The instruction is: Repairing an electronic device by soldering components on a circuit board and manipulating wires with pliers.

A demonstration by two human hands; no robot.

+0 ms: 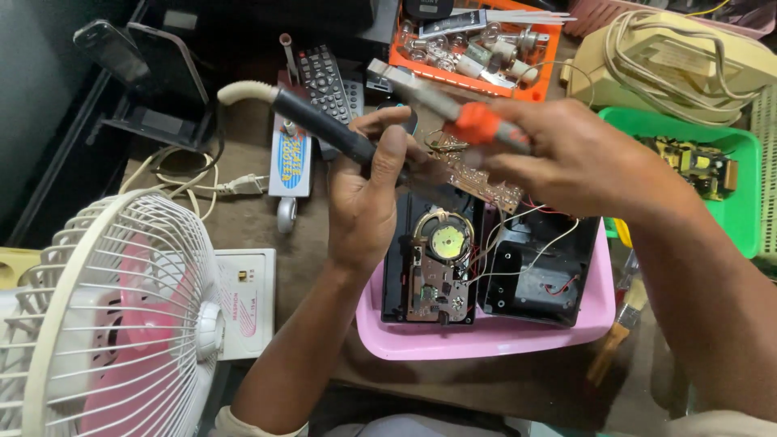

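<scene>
My left hand grips a black soldering iron with a cream cord sleeve, its tip pointed toward a brown circuit board. My right hand holds an orange-and-grey tool, angled over the same board. Below the hands, an opened black radio case with a round disc, wires and inner parts lies in a pink tray.
A white-and-pink table fan stands at the lower left. A remote control, an orange tray of bulbs, a cream device with coiled cord and a green basket sit behind. A paintbrush lies right of the tray.
</scene>
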